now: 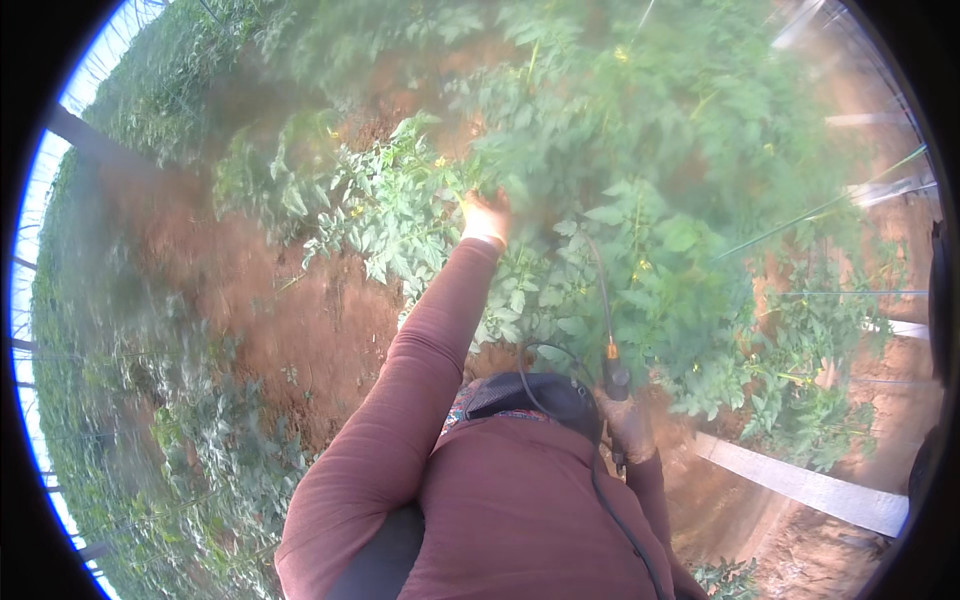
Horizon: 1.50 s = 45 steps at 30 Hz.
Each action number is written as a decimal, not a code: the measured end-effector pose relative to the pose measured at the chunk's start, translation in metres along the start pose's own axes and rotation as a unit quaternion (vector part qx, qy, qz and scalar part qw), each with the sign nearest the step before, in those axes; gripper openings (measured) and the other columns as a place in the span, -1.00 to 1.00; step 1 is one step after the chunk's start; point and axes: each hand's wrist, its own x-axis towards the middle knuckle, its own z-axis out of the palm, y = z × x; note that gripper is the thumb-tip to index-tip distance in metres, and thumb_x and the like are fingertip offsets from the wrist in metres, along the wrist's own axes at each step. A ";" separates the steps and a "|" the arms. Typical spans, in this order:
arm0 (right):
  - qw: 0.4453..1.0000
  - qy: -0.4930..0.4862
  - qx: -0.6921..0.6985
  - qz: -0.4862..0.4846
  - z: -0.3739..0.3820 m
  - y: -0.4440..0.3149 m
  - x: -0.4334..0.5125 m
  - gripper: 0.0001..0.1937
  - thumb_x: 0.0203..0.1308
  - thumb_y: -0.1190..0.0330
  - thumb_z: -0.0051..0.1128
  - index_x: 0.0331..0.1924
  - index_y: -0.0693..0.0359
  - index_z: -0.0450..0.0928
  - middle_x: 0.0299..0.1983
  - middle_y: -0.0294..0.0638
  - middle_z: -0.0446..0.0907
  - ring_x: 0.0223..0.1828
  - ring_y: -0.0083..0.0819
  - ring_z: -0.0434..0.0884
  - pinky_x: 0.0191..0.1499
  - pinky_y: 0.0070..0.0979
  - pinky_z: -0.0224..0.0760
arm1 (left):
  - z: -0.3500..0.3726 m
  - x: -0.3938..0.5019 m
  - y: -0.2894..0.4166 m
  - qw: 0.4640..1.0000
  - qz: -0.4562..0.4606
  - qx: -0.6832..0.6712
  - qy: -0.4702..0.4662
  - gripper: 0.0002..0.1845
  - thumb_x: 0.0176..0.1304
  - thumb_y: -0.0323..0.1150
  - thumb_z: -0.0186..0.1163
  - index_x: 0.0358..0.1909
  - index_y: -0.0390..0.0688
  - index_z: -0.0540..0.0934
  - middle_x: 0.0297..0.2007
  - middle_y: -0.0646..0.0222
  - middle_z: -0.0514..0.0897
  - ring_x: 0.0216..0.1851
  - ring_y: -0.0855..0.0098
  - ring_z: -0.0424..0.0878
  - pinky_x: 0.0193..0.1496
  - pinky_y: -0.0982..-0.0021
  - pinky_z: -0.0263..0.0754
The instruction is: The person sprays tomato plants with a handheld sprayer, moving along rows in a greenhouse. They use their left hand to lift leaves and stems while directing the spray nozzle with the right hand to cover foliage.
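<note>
My left hand (486, 217) reaches forward among leafy tomato plants (405, 202) that bear small yellow flowers (440, 162). Its fingertips touch foliage near a pale stem; haze and leaves hide whether they grip it. Close to my right hip, my right hand (630, 429) is wrapped around the black handle of a wand (616, 379). A brass-coloured collar tops that handle, and a thin curved rod (600, 281) runs from it up into the leaves. A black cable (626, 521) hangs down along my side, and a dark pouch (529, 396) sits at my waist.
Reddish bare soil (322, 330) lies to the left, with another plant row (217, 450) beyond. Taut green strings (810, 217) cross the right side. A pale strip (802, 480) lies on the ground at right, and a grey post (97, 139) stands at upper left.
</note>
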 end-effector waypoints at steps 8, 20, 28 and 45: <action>1.000 0.001 0.013 -0.019 0.009 0.033 0.011 -0.63 0.13 0.09 0.30 -0.21 0.26 0.68 -0.43 -0.11 0.67 -0.34 -0.35 0.66 -0.21 -0.37 0.46 | 0.042 0.046 -0.048 0.950 0.040 -0.299 0.077 -0.54 0.43 -0.18 -0.05 0.28 -0.14 0.30 0.04 0.20 0.60 0.16 0.21 0.49 0.34 0.15 0.15; 0.995 -0.016 -0.072 -0.060 0.002 0.014 0.016 -0.62 0.09 0.09 0.32 -0.24 0.29 0.66 -0.44 0.07 0.65 -0.35 -0.06 0.67 -0.29 -0.23 0.45 | 0.015 0.042 -0.057 0.847 0.322 0.423 -0.003 -0.74 0.33 -0.31 0.11 -0.10 -0.26 0.63 -0.11 0.12 0.69 -0.04 0.15 0.65 0.13 0.30 0.43; 0.982 -0.056 -0.094 -0.153 -0.001 -0.004 0.019 -0.65 0.07 0.12 0.34 -0.36 0.30 0.65 -0.51 0.06 0.63 -0.42 -0.04 0.66 -0.34 -0.21 0.45 | 0.012 0.065 -0.079 0.921 0.195 0.306 -0.143 -0.54 0.29 -0.03 0.08 -0.11 -0.24 0.67 -0.09 0.02 0.68 -0.04 0.06 0.65 0.02 0.20 0.52; 0.989 -0.022 -0.092 -0.117 0.003 -0.001 0.016 -0.61 0.07 0.07 0.33 -0.39 0.31 0.65 -0.52 0.10 0.61 -0.41 -0.02 0.66 -0.35 -0.20 0.46 | -0.016 -0.011 -0.073 0.940 -0.098 -0.309 -0.103 -0.78 0.36 -0.31 0.09 -0.07 -0.14 0.61 -0.24 0.35 0.68 -0.29 0.40 0.58 -0.19 0.36 0.44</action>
